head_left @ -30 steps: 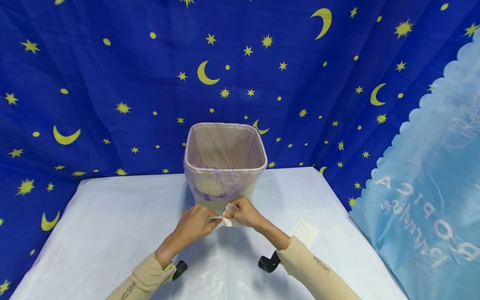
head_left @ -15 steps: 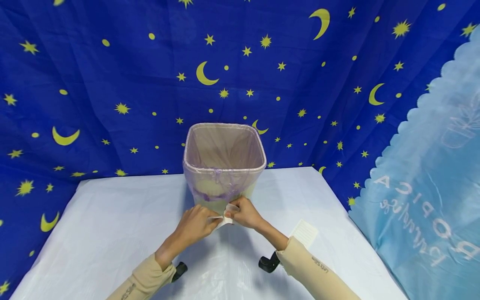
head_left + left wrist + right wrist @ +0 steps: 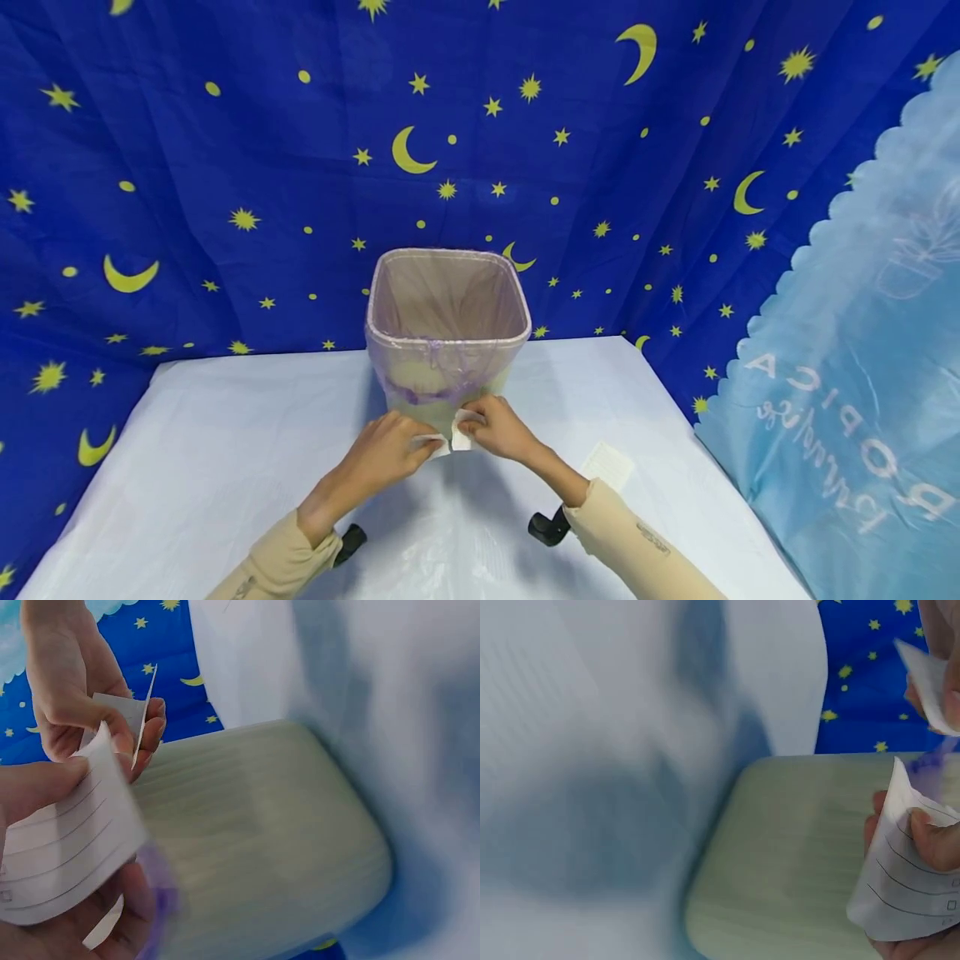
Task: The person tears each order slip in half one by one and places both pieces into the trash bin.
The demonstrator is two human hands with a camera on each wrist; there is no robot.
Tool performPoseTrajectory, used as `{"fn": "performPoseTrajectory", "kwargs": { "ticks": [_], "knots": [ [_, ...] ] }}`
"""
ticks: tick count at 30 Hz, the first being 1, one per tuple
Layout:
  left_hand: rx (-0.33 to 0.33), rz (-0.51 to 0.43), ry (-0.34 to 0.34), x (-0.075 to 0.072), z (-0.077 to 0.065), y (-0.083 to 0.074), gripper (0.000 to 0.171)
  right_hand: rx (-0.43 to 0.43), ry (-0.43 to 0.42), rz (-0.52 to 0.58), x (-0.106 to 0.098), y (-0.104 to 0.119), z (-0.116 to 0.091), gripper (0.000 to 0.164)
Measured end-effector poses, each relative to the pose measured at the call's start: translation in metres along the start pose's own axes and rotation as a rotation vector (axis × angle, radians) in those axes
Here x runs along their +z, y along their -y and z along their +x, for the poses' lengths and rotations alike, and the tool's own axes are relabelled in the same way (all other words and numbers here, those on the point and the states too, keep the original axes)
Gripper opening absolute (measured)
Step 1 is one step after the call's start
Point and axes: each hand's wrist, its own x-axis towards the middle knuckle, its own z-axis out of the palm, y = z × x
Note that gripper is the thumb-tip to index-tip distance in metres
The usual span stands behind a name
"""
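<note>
My left hand (image 3: 384, 452) pinches one piece of white lined paper (image 3: 71, 851) between thumb and fingers. Another piece of lined paper (image 3: 907, 881) is pinched by my right hand (image 3: 501, 432). A narrow gap shows between the two pieces in the head view, and the right piece has a ragged upper edge in the right wrist view. Both hands are held close together in front of a pale bin (image 3: 262, 840). A thin purple bag (image 3: 408, 368) lines the bin and is folded over its rim.
A lined paper sheet (image 3: 609, 467) lies on the white-covered table (image 3: 247, 425), partly behind the right sleeve. Black wrist-camera parts (image 3: 550, 527) stick out by both sleeves. A blue star-patterned cloth (image 3: 300, 167) hangs behind, and a light blue cloth (image 3: 847, 375) hangs at right.
The paper between my hands has come apart into two pieces, with a gap now showing. My hands have shifted only slightly; the bin has stayed in place.
</note>
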Motion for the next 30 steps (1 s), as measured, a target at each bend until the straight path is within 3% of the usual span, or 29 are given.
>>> {"fn": "performPoseTrajectory", "kwargs": {
  "ticks": [7, 15, 19, 24, 30],
  "knots": [
    [0.107, 0.03, 0.085, -0.015, -0.006, -0.003, 0.014, -0.152, 0.041, -0.123, -0.019, 0.024, -0.013, 0.015],
    [0.181, 0.072, 0.107, -0.045, -0.006, -0.01, 0.037, -0.221, 0.045, -0.173, -0.051, 0.055, -0.016, 0.034],
    [0.187, 0.107, 0.084, -0.064, 0.002, -0.018, 0.041, -0.29, 0.031, -0.169, -0.068, 0.064, -0.008, 0.034],
    [0.197, 0.108, -0.014, -0.088, 0.019, -0.022, 0.047, -0.372, -0.047, -0.189, -0.087, 0.071, 0.007, 0.027],
    [0.216, 0.097, -0.12, -0.111, 0.043, -0.023, 0.037, -0.428, -0.142, -0.2, -0.1, 0.082, 0.024, 0.016]
  ]
}}
